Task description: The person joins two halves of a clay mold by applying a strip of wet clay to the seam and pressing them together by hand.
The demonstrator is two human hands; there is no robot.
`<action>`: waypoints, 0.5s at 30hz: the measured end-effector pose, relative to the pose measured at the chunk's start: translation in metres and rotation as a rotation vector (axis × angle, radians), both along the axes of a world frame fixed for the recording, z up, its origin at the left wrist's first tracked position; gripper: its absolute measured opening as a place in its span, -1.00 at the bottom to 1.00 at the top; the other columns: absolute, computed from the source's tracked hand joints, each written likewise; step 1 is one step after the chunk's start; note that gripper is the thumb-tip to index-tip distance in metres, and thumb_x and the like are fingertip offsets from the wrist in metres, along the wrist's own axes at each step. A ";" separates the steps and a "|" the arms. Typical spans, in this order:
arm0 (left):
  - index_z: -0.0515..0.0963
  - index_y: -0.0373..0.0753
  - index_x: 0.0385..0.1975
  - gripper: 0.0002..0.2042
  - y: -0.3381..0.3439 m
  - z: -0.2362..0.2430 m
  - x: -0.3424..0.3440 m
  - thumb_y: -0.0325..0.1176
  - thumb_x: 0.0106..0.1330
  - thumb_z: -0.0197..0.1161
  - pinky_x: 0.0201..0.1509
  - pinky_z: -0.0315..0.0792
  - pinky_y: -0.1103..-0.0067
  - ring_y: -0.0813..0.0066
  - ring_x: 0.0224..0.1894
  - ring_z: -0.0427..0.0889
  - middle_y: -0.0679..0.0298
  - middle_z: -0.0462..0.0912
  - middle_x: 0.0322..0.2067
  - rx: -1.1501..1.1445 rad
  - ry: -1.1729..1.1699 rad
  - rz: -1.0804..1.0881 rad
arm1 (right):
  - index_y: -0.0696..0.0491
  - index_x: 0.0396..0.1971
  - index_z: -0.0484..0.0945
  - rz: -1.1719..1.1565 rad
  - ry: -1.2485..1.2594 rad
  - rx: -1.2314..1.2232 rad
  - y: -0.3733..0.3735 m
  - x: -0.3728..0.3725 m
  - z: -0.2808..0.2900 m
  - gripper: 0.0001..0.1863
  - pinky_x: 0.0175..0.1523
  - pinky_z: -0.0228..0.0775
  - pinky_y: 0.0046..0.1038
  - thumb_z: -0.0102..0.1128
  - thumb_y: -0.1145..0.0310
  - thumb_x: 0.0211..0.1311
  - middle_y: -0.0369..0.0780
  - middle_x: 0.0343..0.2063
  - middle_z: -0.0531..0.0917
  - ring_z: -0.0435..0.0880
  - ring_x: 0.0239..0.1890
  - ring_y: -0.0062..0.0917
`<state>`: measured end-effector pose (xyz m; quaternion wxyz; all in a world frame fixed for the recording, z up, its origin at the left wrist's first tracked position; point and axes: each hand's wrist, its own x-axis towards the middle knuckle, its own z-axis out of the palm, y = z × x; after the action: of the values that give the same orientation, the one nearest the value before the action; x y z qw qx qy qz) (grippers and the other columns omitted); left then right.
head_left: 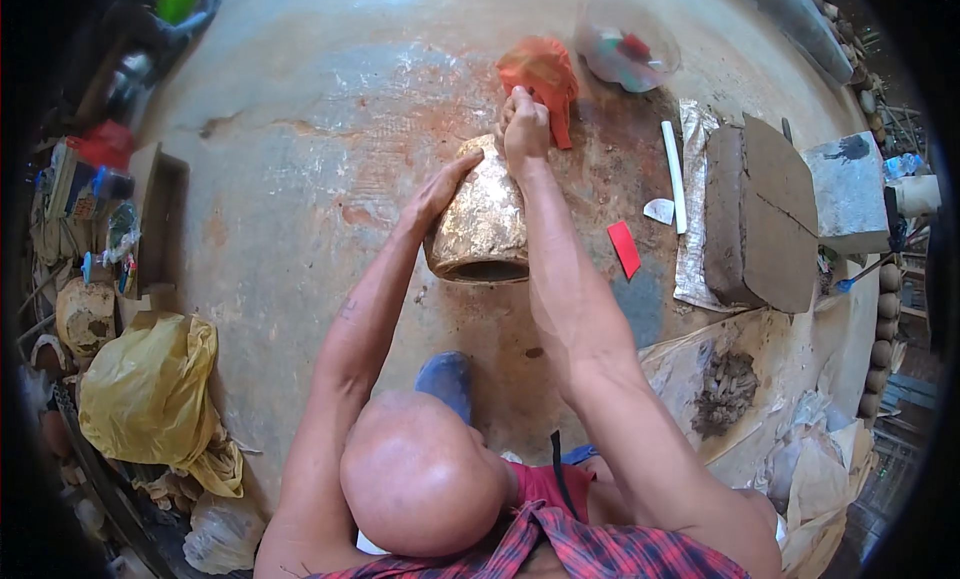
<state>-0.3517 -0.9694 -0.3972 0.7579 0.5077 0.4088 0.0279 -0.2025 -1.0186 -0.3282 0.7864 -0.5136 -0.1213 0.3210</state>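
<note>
A tapered hollow form (480, 219), mottled tan and whitish like plaster or clay, lies on the floor with its wide dark opening facing me. Along its upper left side my left hand (453, 187) is wrapped, fingertips near the narrow end. My right hand (527, 129) is closed in a pinch just beyond that narrow end, right beside a crumpled orange plastic or cloth piece (541, 69). What the right fingers hold is hidden. Whether they grip the orange piece or only touch it cannot be told.
To the right lie a red strip (624, 250), a white half-disc (659, 211), a white rod (674, 177) and a big grey-brown clay block (762, 214). A clear basin (628, 54) stands beyond. Crumbled clay (727, 391) rests on sheeting; a yellow bag (150, 389) sits left.
</note>
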 end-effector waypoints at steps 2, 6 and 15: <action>0.66 -0.29 0.09 -0.51 0.006 -0.005 0.001 0.05 0.48 0.23 -0.10 0.61 0.46 0.50 -0.27 0.75 0.23 0.79 -0.13 -0.080 -0.038 0.021 | -0.18 -0.74 0.12 0.043 -0.166 -0.139 0.011 0.000 0.001 -0.46 -0.71 -0.16 -0.46 -0.12 0.13 0.57 -0.44 -0.80 0.15 0.10 -0.82 -0.67; 0.68 -0.31 0.15 -0.35 -0.015 -0.025 0.000 0.21 0.40 0.18 0.17 0.45 0.45 0.40 0.00 0.68 0.12 0.75 0.03 -0.085 -0.053 -0.059 | -0.16 -0.75 0.21 -0.066 -0.511 -0.094 -0.003 0.005 -0.034 -0.46 -0.70 -0.06 -0.46 -0.05 0.11 0.55 -0.44 -0.80 0.20 0.16 -0.82 -0.66; 0.45 -0.41 0.38 -0.12 -0.011 0.001 0.004 0.34 0.37 0.15 0.45 0.31 0.41 0.20 0.34 0.53 -0.01 0.60 0.28 0.410 0.122 -0.097 | -0.14 -0.72 0.28 0.052 -0.493 -0.274 -0.024 -0.009 -0.028 -0.44 -0.65 0.06 -0.46 -0.03 -0.02 0.57 -0.44 -0.78 0.28 0.23 -0.78 -0.68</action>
<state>-0.3473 -0.9806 -0.3966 0.6131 0.6710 0.4148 0.0429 -0.2114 -1.0427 -0.3566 0.6481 -0.6743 -0.2775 0.2198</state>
